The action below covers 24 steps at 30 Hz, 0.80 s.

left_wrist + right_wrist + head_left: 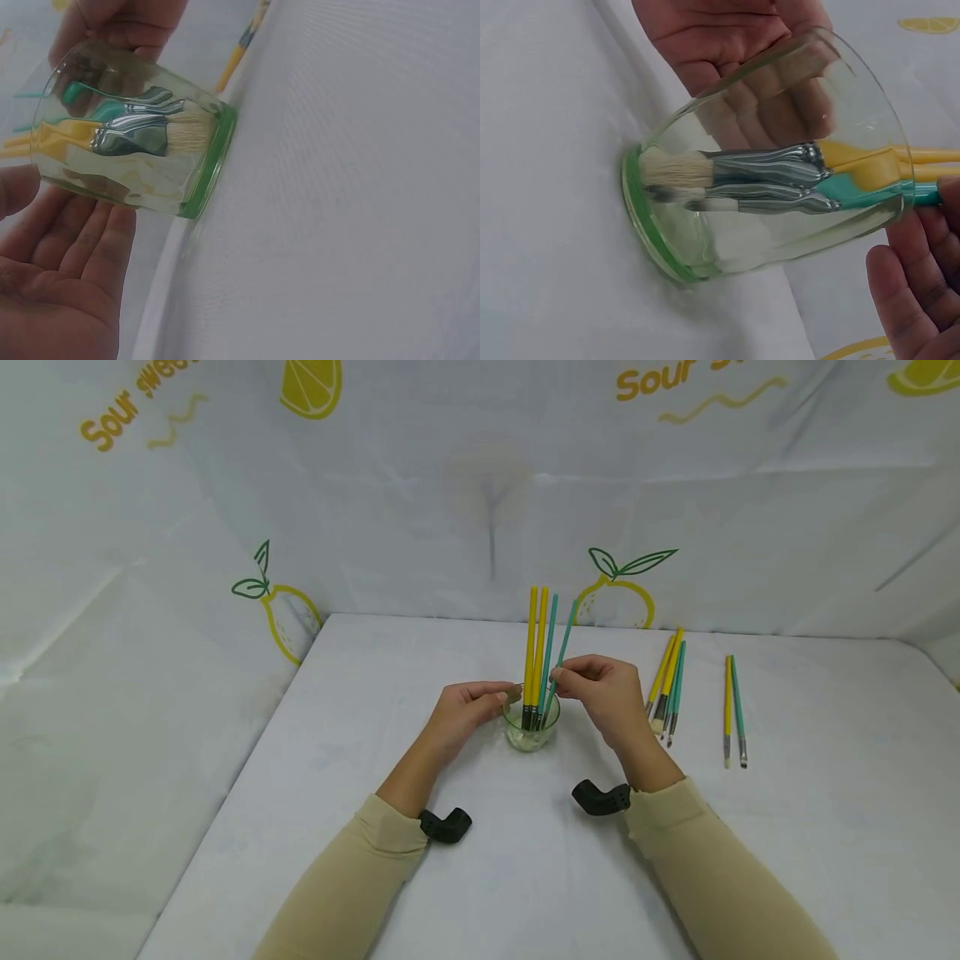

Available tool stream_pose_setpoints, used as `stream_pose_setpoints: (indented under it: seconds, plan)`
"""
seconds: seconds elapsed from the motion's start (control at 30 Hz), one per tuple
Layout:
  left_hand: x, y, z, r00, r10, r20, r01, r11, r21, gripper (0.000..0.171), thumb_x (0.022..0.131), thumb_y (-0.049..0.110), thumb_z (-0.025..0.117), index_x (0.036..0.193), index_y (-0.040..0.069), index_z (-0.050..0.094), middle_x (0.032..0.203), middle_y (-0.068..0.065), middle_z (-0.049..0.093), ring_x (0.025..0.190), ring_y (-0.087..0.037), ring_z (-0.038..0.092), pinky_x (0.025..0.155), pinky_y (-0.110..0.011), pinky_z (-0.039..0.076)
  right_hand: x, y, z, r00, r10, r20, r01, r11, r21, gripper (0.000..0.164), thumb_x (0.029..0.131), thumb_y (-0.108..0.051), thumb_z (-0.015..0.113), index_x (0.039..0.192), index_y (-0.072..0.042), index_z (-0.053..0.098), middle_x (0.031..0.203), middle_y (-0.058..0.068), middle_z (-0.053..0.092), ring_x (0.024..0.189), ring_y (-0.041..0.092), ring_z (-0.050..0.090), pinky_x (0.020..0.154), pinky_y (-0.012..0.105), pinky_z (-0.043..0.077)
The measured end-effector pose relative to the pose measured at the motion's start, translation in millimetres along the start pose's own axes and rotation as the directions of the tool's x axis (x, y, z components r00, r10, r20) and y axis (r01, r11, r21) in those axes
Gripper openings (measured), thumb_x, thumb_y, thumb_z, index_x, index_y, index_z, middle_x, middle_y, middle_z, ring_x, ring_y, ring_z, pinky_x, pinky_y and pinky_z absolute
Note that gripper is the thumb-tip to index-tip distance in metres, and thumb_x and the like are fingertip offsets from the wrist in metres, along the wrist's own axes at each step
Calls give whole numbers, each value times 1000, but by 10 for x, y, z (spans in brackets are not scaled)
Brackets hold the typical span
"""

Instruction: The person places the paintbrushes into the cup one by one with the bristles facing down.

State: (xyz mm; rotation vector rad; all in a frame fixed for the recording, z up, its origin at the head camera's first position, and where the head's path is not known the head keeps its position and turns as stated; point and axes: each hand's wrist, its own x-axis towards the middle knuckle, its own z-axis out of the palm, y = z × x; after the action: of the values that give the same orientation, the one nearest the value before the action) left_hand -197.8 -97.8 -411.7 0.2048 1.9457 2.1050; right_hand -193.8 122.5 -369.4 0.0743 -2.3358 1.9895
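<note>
A clear greenish drinking glass [525, 742] stands upright on the table, brushes bristle-down inside it. My left hand [467, 712] holds the glass near its rim from the left, thumb in front and fingers behind. Two yellow paintbrushes [534, 643] and a teal paintbrush [550, 639] lean together in the glass. At the right side of the rim, my right hand [606, 689] pinches a second teal paintbrush [567, 635] by its handle, its lower end inside the glass. The right wrist view shows the bristles [679, 171] close to the glass bottom.
Right of the right hand lies a bunch of several yellow and teal paintbrushes [677, 672]. Farther right, a yellow paintbrush [727, 702] and a teal paintbrush [738, 702] lie side by side. A white cloth covers the table [495, 877]; a lemon-printed sheet [420, 527] hangs behind.
</note>
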Motion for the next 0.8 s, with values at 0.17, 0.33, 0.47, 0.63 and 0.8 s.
stream_pose_setpoints:
  seconds: [0.17, 0.33, 0.47, 0.63, 0.8]
  plan:
    - [-12, 16, 13, 1000, 2, -11, -2, 1000, 2, 29, 95, 12, 61, 121, 0, 69, 124, -12, 69, 116, -19, 65, 96, -29, 53, -16, 49, 16, 1000, 14, 11, -13, 998, -63, 31, 89, -27, 74, 103, 1, 72, 89, 1, 72, 77, 11, 69, 75, 25, 60]
    - [-36, 47, 25, 1000, 8, -10, -7, 1000, 22, 29, 96, 12, 60, 121, 0, 69, 124, -13, 68, 115, -19, 64, 94, -27, 54, -22, 80, 25, 999, 37, 33, -34, 996, -84, 33, 89, -29, 74, 106, 0, 72, 93, 4, 72, 80, 13, 69, 78, 31, 61]
    - [-36, 49, 21, 1000, 4, -10, -3, 1000, 31, 30, 96, 13, 60, 122, 0, 68, 126, -13, 67, 115, -19, 64, 93, -27, 55, -27, 96, 29, 998, 47, 45, -42, 993, -107, 34, 89, -31, 73, 107, -2, 73, 97, 6, 72, 85, 17, 69, 81, 35, 60]
    - [-36, 44, 15, 1000, 23, 16, -24, 1000, 20, 30, 97, 12, 59, 123, 0, 67, 127, -12, 67, 118, -19, 63, 97, -29, 53, -36, 115, 33, 996, 58, 75, -47, 989, -140, 35, 89, -34, 72, 108, -5, 73, 103, 8, 72, 92, 24, 67, 86, 43, 58]
    - [-21, 19, 6, 998, 49, 50, -49, 999, -7, 30, 97, 12, 59, 124, -1, 66, 128, -13, 66, 121, -20, 62, 100, -31, 52, -37, 136, 33, 995, 57, 83, -43, 986, -159, 36, 88, -36, 73, 109, -6, 73, 104, 8, 73, 90, 18, 66, 86, 44, 57]
